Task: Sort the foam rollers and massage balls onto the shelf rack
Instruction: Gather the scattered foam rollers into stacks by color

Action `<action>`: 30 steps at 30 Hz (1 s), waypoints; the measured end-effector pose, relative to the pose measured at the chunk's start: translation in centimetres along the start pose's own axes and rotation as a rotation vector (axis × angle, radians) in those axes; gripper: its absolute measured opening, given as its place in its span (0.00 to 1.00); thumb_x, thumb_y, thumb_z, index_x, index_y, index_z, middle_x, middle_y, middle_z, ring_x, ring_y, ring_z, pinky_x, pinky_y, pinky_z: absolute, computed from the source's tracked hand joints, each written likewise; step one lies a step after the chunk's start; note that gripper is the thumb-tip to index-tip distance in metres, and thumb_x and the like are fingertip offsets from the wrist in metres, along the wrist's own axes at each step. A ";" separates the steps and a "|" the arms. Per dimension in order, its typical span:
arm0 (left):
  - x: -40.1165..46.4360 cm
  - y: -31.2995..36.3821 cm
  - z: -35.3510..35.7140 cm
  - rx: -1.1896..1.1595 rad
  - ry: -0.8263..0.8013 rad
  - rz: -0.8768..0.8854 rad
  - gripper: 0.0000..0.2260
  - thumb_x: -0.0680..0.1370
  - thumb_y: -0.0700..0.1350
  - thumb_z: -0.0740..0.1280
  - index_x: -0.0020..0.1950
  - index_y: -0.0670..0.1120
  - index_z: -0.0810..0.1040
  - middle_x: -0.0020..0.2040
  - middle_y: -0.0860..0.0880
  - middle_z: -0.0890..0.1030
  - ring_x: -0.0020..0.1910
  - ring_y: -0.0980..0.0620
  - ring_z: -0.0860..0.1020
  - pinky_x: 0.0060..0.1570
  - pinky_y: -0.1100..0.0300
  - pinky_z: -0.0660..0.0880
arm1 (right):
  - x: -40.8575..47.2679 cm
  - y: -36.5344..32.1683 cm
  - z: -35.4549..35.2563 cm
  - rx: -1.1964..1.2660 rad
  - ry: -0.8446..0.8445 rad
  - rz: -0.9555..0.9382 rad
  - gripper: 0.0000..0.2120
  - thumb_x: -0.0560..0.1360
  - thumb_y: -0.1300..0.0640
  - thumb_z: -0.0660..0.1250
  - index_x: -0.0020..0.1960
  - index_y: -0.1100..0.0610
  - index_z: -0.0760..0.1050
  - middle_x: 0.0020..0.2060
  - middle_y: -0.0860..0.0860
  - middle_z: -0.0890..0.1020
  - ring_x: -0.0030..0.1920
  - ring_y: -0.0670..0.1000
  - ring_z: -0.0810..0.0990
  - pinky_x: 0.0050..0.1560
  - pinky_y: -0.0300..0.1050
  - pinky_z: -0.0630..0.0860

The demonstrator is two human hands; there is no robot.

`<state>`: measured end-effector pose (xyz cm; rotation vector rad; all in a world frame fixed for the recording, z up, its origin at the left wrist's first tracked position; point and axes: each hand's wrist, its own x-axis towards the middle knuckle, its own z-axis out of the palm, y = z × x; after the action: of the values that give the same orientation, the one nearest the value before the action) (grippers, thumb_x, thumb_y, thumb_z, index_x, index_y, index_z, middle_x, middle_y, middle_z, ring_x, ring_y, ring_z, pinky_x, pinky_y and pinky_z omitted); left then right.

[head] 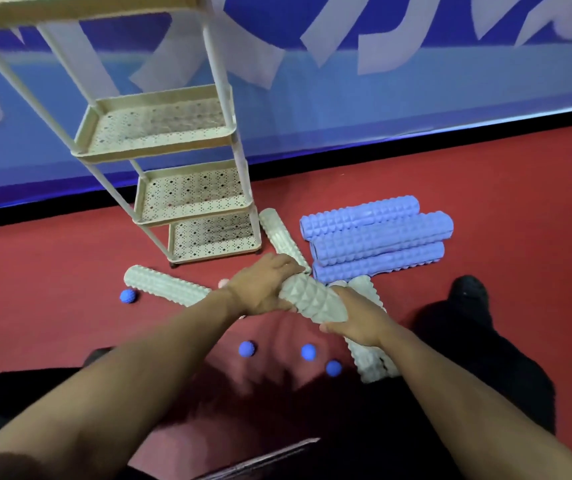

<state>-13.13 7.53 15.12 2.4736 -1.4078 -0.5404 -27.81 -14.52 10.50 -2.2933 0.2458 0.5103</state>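
Both my hands grip one pale grey-green ridged foam roller (312,299) above the red floor. My left hand (260,289) wraps its far end and my right hand (357,317) holds its near end. More pale rollers lie on the floor: one at left (163,284), one by the rack's foot (279,233), one under my right hand (371,362). Three blue ridged rollers (378,233) are stacked at right. Small blue spiky massage balls rest on the floor, one at left (127,295) and three near me (246,349). The cream shelf rack (160,150) stands with bare perforated shelves.
A blue and white banner wall (416,98) with a black base strip runs behind the rack. My dark-clothed legs and a black shoe (468,289) are at right. A pinkish object (224,282) peeks out behind my left wrist.
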 end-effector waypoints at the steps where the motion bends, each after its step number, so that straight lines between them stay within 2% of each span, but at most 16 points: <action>1: 0.8 0.0 1.5 -0.059 0.035 -0.056 0.40 0.68 0.69 0.65 0.76 0.50 0.66 0.70 0.45 0.69 0.66 0.42 0.70 0.66 0.45 0.70 | 0.5 1.2 0.1 0.011 -0.003 0.035 0.36 0.63 0.35 0.76 0.68 0.37 0.67 0.59 0.38 0.77 0.59 0.42 0.77 0.62 0.50 0.76; 3: 2.3 0.8 4.1 -0.213 0.074 -0.213 0.42 0.69 0.68 0.65 0.79 0.55 0.58 0.75 0.45 0.63 0.70 0.40 0.68 0.68 0.43 0.69 | 1.3 3.4 -0.1 0.033 0.001 0.102 0.37 0.62 0.34 0.75 0.67 0.39 0.68 0.58 0.39 0.77 0.57 0.43 0.78 0.60 0.51 0.77; 5: 4.1 1.9 6.4 -0.361 0.076 -0.348 0.40 0.73 0.64 0.67 0.80 0.57 0.53 0.74 0.45 0.65 0.68 0.41 0.71 0.68 0.43 0.70 | 2.1 5.5 -0.5 0.024 -0.015 0.154 0.38 0.63 0.35 0.75 0.69 0.43 0.67 0.59 0.42 0.76 0.57 0.47 0.78 0.60 0.52 0.76; 7: 6.0 3.1 8.1 -0.496 0.083 -0.470 0.36 0.78 0.59 0.67 0.80 0.54 0.54 0.71 0.44 0.68 0.67 0.42 0.72 0.69 0.47 0.68 | 3.0 8.0 -1.1 0.015 -0.043 0.220 0.39 0.63 0.37 0.75 0.70 0.45 0.65 0.59 0.44 0.76 0.57 0.50 0.78 0.59 0.52 0.76; 11: 9.5 4.4 11.3 -0.649 0.077 -0.665 0.25 0.81 0.54 0.65 0.76 0.49 0.64 0.68 0.44 0.72 0.69 0.43 0.70 0.67 0.52 0.67 | 6.8 18.5 0.3 0.099 -0.052 0.385 0.38 0.59 0.29 0.74 0.64 0.43 0.69 0.52 0.40 0.81 0.50 0.46 0.82 0.54 0.54 0.80; 15: 12.6 4.6 15.3 -0.769 -0.044 -0.774 0.30 0.82 0.58 0.62 0.80 0.49 0.58 0.78 0.44 0.63 0.72 0.42 0.70 0.72 0.46 0.66 | 7.1 21.1 -1.2 0.231 0.062 0.597 0.36 0.59 0.33 0.75 0.60 0.51 0.73 0.46 0.46 0.83 0.43 0.49 0.84 0.43 0.47 0.81; 17: 14.1 4.8 17.0 -0.813 -0.044 -0.828 0.30 0.81 0.57 0.63 0.79 0.48 0.60 0.77 0.44 0.66 0.72 0.43 0.71 0.71 0.46 0.67 | 7.6 23.0 -1.4 0.261 0.075 0.678 0.41 0.55 0.29 0.74 0.59 0.53 0.76 0.45 0.50 0.85 0.40 0.50 0.85 0.38 0.45 0.81; 19: 15.4 5.1 18.2 -0.833 -0.041 -0.866 0.25 0.81 0.54 0.65 0.75 0.46 0.66 0.71 0.41 0.72 0.65 0.42 0.76 0.62 0.50 0.74 | 8.4 25.2 -1.3 0.254 0.103 0.731 0.53 0.50 0.23 0.72 0.64 0.57 0.75 0.52 0.54 0.83 0.49 0.54 0.84 0.47 0.48 0.82; 20: 16.1 5.2 18.6 -0.832 -0.048 -0.867 0.21 0.81 0.52 0.65 0.71 0.45 0.69 0.65 0.39 0.76 0.58 0.43 0.79 0.53 0.54 0.77 | 8.8 26.1 -1.3 0.214 0.096 0.753 0.56 0.51 0.24 0.71 0.67 0.60 0.73 0.58 0.58 0.81 0.56 0.57 0.81 0.54 0.48 0.80; 21: 16.7 5.3 19.2 -0.827 -0.068 -0.864 0.19 0.81 0.50 0.65 0.68 0.43 0.71 0.60 0.39 0.77 0.50 0.45 0.81 0.45 0.57 0.76 | 9.2 26.7 -1.4 0.185 0.080 0.777 0.55 0.56 0.27 0.70 0.70 0.63 0.70 0.63 0.60 0.77 0.61 0.59 0.77 0.59 0.47 0.75; 22: 17.3 5.4 20.0 -0.829 -0.093 -0.854 0.17 0.81 0.49 0.65 0.68 0.43 0.72 0.57 0.41 0.78 0.46 0.48 0.80 0.43 0.58 0.75 | 9.6 27.6 -1.2 0.161 0.058 0.806 0.51 0.61 0.29 0.70 0.70 0.65 0.69 0.65 0.62 0.74 0.64 0.60 0.74 0.61 0.47 0.72; 24: 18.2 5.6 21.2 -0.777 -0.162 -0.815 0.19 0.82 0.48 0.64 0.71 0.45 0.69 0.58 0.47 0.78 0.51 0.50 0.77 0.53 0.57 0.72 | 10.3 29.2 -0.8 0.129 0.022 0.828 0.49 0.65 0.30 0.68 0.70 0.67 0.69 0.65 0.63 0.74 0.64 0.60 0.73 0.60 0.46 0.70; 25: 18.5 5.5 22.1 -0.740 -0.201 -0.792 0.19 0.82 0.49 0.63 0.72 0.46 0.68 0.60 0.47 0.78 0.55 0.50 0.76 0.57 0.56 0.71 | 10.7 30.1 -0.3 0.136 0.014 0.823 0.51 0.63 0.27 0.65 0.69 0.67 0.70 0.64 0.62 0.74 0.64 0.60 0.73 0.59 0.45 0.70; 27: 19.1 5.5 23.5 -0.711 -0.278 -0.785 0.12 0.83 0.52 0.62 0.65 0.54 0.70 0.63 0.48 0.76 0.62 0.46 0.76 0.62 0.53 0.72 | 11.2 31.4 0.5 0.145 -0.040 0.815 0.54 0.58 0.24 0.64 0.66 0.66 0.72 0.63 0.62 0.75 0.63 0.60 0.74 0.58 0.46 0.71; 28: 19.4 5.5 23.8 -0.734 -0.320 -0.814 0.08 0.82 0.54 0.62 0.61 0.56 0.70 0.61 0.47 0.75 0.63 0.43 0.76 0.61 0.50 0.74 | 11.3 31.0 0.4 0.181 -0.032 0.825 0.49 0.61 0.28 0.69 0.66 0.66 0.72 0.63 0.61 0.75 0.62 0.61 0.75 0.58 0.47 0.72; 30: 20.0 5.2 25.1 -0.808 -0.336 -0.878 0.17 0.81 0.55 0.64 0.68 0.50 0.69 0.62 0.45 0.75 0.64 0.38 0.77 0.60 0.45 0.75 | 11.5 30.5 0.1 0.220 0.003 0.822 0.39 0.68 0.39 0.77 0.67 0.64 0.71 0.64 0.61 0.75 0.64 0.60 0.75 0.60 0.50 0.73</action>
<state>-18.63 -13.06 -9.40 2.1933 0.0181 -1.3942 -27.37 -35.78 -14.14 -1.9041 1.2050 0.8287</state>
